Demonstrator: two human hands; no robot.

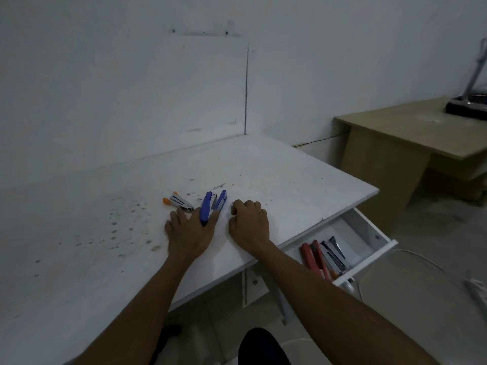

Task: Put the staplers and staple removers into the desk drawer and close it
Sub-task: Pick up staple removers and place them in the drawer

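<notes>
Both hands on the stained white desk surface (105,219). Left hand (188,233) lies flat with fingers spread, fingertips touching the near end of the blue plastic stapler (212,206), which lies hinged open in a V; not gripping it. Small silver staple remover with orange handle tips (178,202) sits just left of the stapler, its jaw end next to the left fingertips. Right hand (249,223) rests curled knuckles-up just right of the stapler; something small may be under the fingertips, cannot tell. White desk drawer (369,233) is pulled open at the right, under the surface edge. Inside it: two red staplers (315,259) side by side, touching dark-and-silver staplers (333,251) beside them; exact count unclear.
</notes>
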